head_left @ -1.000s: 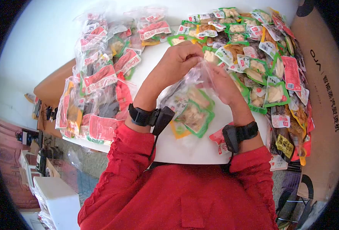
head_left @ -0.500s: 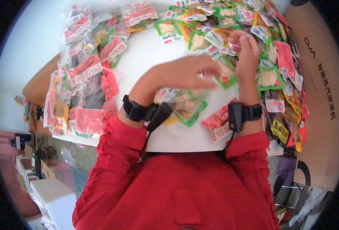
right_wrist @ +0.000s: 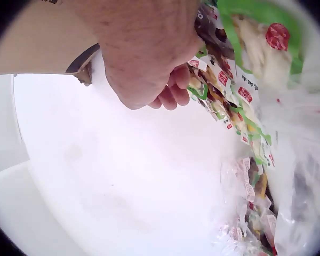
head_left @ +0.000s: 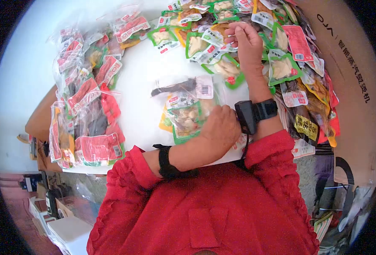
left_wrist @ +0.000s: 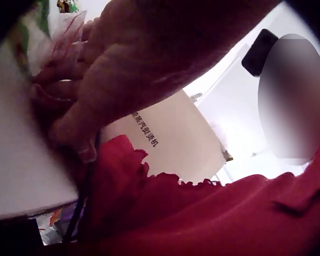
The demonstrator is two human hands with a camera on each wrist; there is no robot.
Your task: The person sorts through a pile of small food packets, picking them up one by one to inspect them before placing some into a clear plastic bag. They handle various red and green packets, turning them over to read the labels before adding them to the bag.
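Note:
My left hand [head_left: 221,129] bends in at the table's front edge, over a red and white packet [head_left: 240,143] it mostly covers. In the left wrist view, the fingers of the left hand [left_wrist: 104,74] curl around the packet. Just left of it lies a clear bag with a dark packet [head_left: 177,88] on top and a green-edged packet [head_left: 186,119] below. My right hand [head_left: 246,44] is raised beside the green-edged packets, its fingers loosely bent and holding nothing; the right hand [right_wrist: 149,58] also looks empty in the right wrist view.
Filled clear bags with red labels [head_left: 84,91] line the left of the white table [head_left: 132,106]. Many loose packets [head_left: 283,68] cover the back and right. A large cardboard box [head_left: 345,55] stands at the right.
My left hand has come down from the clear bag to the red packet near the front edge. My right hand has let go of the clear bag and moved up and right. The bag lies flat.

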